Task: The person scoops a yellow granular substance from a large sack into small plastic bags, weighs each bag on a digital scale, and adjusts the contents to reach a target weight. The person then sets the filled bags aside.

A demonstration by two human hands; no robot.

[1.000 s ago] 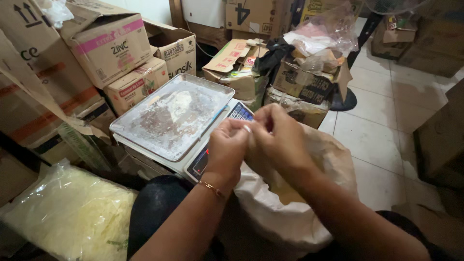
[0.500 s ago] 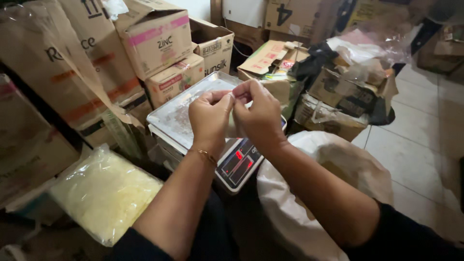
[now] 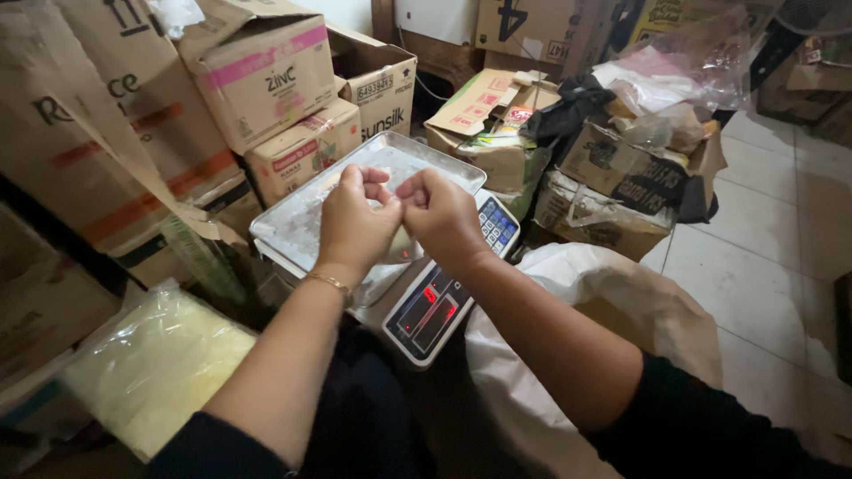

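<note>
Your left hand and right hand meet knuckle to knuckle, pinching a small clear bag between them above the steel tray of the digital scale.

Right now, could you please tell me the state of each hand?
Left hand: closed, pinching something small; what cannot be told.
Right hand: closed, pinching the same.

Both hands are bunched together right over the metal scale tray, left hand and right hand knuckle to knuckle, pinching something small I can't make out. The digital scale sits underneath with red digits lit. There's a white sack beside it, a clear bag of pale yellow stuff lower left, and cardboard boxes stacked all around.
</note>
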